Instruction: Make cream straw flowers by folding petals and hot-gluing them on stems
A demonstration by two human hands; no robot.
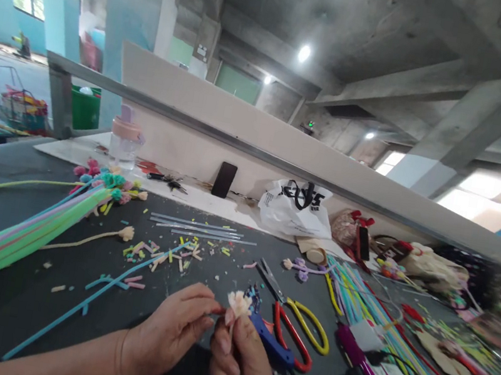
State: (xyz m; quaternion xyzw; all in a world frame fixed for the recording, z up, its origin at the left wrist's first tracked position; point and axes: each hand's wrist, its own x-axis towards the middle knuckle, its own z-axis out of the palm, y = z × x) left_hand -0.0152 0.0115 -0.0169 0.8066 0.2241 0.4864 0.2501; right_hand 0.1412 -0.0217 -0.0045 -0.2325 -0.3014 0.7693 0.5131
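My right hand (244,364) is closed around the thin stem of a cream pipe-cleaner flower (239,303), holding the bloom upright just above the thumb. From the left, my left hand (168,330) reaches in with thumb and fingers pressed together at the flower's edge. Whatever is between those fingertips is too small to make out. Just beyond my right hand lies a blue glue gun (275,347), partly hidden by it. Scissors (272,280) with red and yellow loop handles lie beside the glue gun, blades pointing away.
Left are a bundle of pipe-cleaner flowers (32,242), a single cream flower (126,233) and a blue stem (90,301). Cut bits (164,253) and clear sticks (201,228) lie ahead. A phone (224,179), bottle (125,139) and white bag (297,211) stand behind. Right are loose stems (369,308).
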